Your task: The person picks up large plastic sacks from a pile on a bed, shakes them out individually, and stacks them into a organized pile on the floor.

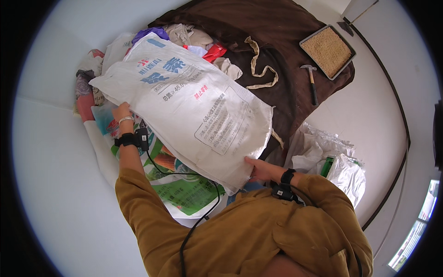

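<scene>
A large white woven sack (180,107) with blue, red and black printing lies flat before me, slanting from upper left to lower right. My left hand (121,112) grips its near edge at the left, the fingertips partly hidden by the fabric. My right hand (261,169) pinches the corner at the lower right, thumb on top. Beneath the white sack a green printed sack (187,199) shows, with pictures of corn cobs on it.
Behind lies a dark brown blanket (277,24) bearing a cloth strip (256,62), a claw hammer (312,85) and a tray of grain (327,52). Crumpled clear plastic bags (322,149) lie at the right. Mixed cloths and bags, one purple (150,33), pile up beyond the sack.
</scene>
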Action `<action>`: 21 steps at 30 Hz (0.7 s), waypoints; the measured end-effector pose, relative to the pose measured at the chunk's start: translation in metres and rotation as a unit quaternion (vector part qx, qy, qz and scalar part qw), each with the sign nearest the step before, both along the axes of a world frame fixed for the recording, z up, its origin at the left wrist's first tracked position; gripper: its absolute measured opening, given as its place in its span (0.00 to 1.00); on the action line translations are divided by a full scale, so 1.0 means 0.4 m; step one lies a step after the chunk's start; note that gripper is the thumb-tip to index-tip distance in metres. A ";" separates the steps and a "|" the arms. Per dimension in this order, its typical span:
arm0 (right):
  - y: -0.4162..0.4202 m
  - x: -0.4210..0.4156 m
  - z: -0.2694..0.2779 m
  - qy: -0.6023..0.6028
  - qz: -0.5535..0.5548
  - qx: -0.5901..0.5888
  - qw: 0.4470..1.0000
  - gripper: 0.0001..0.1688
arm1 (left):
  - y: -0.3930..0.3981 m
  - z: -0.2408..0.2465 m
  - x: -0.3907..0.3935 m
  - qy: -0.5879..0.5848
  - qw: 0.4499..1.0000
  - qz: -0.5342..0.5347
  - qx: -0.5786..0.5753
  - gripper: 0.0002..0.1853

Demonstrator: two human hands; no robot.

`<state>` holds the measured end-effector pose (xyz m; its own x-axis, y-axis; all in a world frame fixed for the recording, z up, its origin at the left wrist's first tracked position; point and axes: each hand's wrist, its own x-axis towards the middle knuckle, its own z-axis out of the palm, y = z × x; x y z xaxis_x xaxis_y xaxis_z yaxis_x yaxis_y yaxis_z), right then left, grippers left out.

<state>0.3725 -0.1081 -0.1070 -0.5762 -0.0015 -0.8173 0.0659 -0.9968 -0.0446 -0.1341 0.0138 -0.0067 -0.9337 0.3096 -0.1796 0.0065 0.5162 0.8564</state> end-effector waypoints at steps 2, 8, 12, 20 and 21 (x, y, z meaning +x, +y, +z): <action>0.006 -0.015 -0.001 0.040 -0.061 0.027 0.997 0.26 | 0.045 0.014 -0.044 -0.162 0.954 -0.020 0.251 0.11; 0.111 -0.002 0.039 0.092 -0.216 0.106 0.966 0.22 | 0.347 0.246 0.181 -0.269 0.882 -0.175 0.345 0.08; 0.174 0.109 0.078 0.082 -0.308 0.160 0.934 0.26 | 0.483 0.449 0.547 -0.285 0.841 -0.232 0.397 0.11; 0.142 0.212 0.070 0.125 -0.408 0.180 0.886 0.38 | 0.511 0.753 1.135 -0.310 0.700 -0.425 0.483 0.09; 0.149 0.206 0.073 0.166 -0.410 0.148 0.885 0.43 | 0.524 0.785 1.196 -0.316 0.683 -0.448 0.482 0.09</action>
